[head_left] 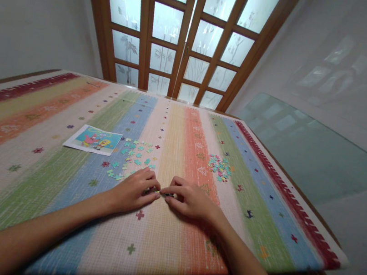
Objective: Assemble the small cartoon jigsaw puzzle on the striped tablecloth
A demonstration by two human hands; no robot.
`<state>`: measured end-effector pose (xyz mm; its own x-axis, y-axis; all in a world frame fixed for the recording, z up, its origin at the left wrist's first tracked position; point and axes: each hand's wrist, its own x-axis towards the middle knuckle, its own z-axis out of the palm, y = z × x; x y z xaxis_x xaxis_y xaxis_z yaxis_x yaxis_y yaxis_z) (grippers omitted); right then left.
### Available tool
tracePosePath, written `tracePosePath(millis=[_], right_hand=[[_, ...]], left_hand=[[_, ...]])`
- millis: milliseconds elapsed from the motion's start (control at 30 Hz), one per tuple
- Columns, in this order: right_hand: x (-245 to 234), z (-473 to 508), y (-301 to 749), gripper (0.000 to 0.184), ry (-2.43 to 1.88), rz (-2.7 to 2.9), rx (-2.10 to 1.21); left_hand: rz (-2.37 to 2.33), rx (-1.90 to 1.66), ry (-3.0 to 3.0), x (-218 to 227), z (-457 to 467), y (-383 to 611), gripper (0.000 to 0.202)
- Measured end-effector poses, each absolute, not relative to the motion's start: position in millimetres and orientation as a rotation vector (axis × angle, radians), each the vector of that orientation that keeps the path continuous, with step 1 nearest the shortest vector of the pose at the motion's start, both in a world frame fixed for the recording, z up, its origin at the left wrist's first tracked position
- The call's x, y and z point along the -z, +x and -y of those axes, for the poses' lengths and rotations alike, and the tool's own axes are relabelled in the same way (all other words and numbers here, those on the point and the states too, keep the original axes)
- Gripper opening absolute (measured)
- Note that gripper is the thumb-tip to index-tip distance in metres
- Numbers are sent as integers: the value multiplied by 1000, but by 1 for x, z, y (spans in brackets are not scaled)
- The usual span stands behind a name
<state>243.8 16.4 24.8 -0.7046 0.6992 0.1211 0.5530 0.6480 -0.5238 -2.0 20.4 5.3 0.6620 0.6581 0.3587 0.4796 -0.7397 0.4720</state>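
My left hand (pixel 139 187) and my right hand (pixel 186 197) meet above the pale yellow stripe of the tablecloth. Their fingertips almost touch, each hand pinching at a small puzzle piece, mostly covered by the fingers. Just beyond my left hand, loose turquoise puzzle pieces (pixel 139 154) lie spread apart in rough rows. Farther right, past my right hand, is a denser pile of mixed turquoise, pink and yellow puzzle pieces (pixel 220 168). A printed cartoon picture (pixel 94 140) lies flat to the left of the spread pieces.
A striped, patterned tablecloth (pixel 38 207) covers the table, whose near edge runs just below my forearms. Wooden doors with frosted panes (pixel 166 22) stand behind the table's far edge. A pale glass panel (pixel 313 147) is against the wall on the right.
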Motion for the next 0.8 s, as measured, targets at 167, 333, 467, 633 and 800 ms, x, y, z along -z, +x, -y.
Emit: tracePosePath(millis=[167,333,467,633,800], right_hand=[[-21,-17,243,25,-997,2585,-661],[-22,-17,243,26,-997,2594,-630],[-21,-18,243,26,-989,2617,-611],[-19,-19,246,24,-990,2610,-615],[-20,-19,247,23,-988,2608,-618]], left_hand=[[-867,-705,2537,-7,-22,-4,19],[-883,-701,2593,-18,-37,-21,19],[-1075,-787,2673,-28,-63,-55,19],[-1257,-617,2667,-33,-87,-95,25],[-1347,-553,2609,-30,-90,-99,28]])
